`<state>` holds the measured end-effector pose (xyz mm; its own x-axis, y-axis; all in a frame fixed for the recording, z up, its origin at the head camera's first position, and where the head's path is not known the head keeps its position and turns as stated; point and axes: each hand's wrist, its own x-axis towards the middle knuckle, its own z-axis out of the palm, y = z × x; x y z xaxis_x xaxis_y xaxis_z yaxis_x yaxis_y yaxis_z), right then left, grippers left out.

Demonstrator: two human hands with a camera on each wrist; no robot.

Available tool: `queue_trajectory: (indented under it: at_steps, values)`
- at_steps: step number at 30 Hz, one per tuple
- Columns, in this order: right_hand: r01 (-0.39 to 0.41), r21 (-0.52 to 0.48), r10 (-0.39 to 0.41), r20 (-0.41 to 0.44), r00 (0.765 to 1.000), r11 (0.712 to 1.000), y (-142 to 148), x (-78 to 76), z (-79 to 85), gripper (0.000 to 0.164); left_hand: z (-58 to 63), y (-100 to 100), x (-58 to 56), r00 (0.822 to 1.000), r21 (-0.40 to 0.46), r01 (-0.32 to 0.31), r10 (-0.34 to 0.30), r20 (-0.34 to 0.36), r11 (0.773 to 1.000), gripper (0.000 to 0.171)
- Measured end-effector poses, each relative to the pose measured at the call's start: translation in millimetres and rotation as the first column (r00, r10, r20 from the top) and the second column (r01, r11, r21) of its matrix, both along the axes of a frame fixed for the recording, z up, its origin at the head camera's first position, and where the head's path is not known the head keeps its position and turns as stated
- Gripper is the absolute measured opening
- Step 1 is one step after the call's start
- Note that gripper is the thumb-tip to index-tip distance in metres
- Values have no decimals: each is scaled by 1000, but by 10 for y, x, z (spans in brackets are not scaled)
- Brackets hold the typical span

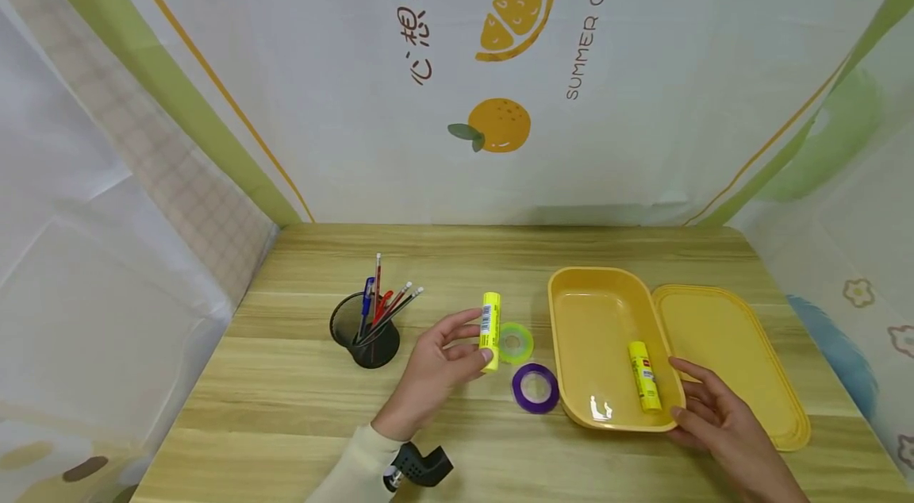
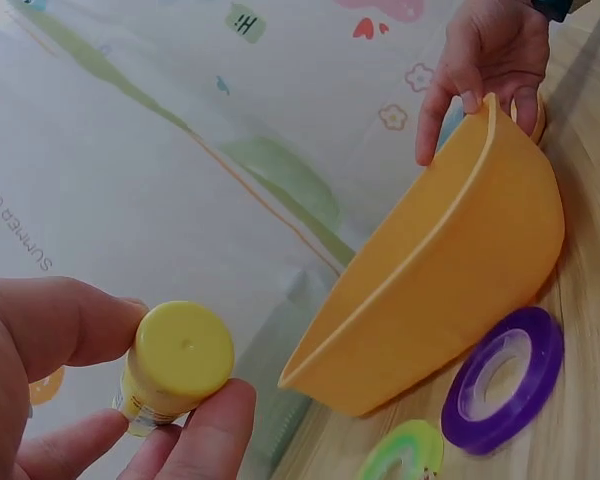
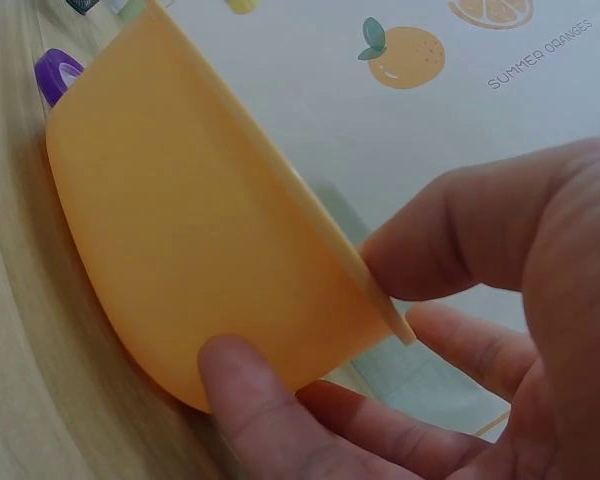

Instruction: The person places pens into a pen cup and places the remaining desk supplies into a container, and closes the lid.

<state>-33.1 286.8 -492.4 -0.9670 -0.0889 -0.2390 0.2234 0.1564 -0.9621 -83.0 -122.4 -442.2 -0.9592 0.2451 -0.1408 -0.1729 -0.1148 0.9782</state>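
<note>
In the head view my left hand (image 1: 446, 356) pinches a yellow glue stick (image 1: 490, 328) between thumb and fingers, upright above the table. The left wrist view shows the round end of that glue stick (image 2: 185, 350) facing the camera. My right hand (image 1: 721, 420) grips the near right corner of a yellow plastic box (image 1: 557, 344), thumb at the rim and fingers along the outer wall (image 3: 210, 220). A second yellow glue stick (image 1: 645, 376) lies inside the box toward its right side.
Left of the box lie a green tape roll (image 1: 527, 344) and a purple tape roll (image 1: 521, 401). A black mesh pen holder (image 1: 377, 351) with pens and pencils stands at the left. The yellow lid (image 1: 743, 360) lies right of the box, on the wooden table (image 1: 286, 408).
</note>
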Motion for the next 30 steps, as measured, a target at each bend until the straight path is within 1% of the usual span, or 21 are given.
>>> queue_trajectory:
  at_steps: [4,9,14,23,27,30]
  values:
    - [5,3,-5,-1,1000,1000,-10,-7,2,68,42,62,-31,1000,0,20,-20,-11,1000,64]
    - [-8,-9,8,-31,999,1000,-14,-18,3,67,62,122,-66,998,-1,43,-43,-39,999,65]
    - [-18,-13,18,-40,999,1000,-8,-9,-1,67,75,226,-69,997,6,71,-71,-37,997,64]
    - [-3,20,3,-12,1000,1000,23,27,-24,67,142,529,-61,989,1,135,-135,-54,991,59]
    - [-11,-9,10,-15,1000,1000,16,15,-32,67,150,669,-66,989,14,137,-136,-49,990,57]
    - [-13,-28,13,-17,1000,1000,5,-2,-35,67,139,762,-73,991,7,130,-130,-44,991,55]
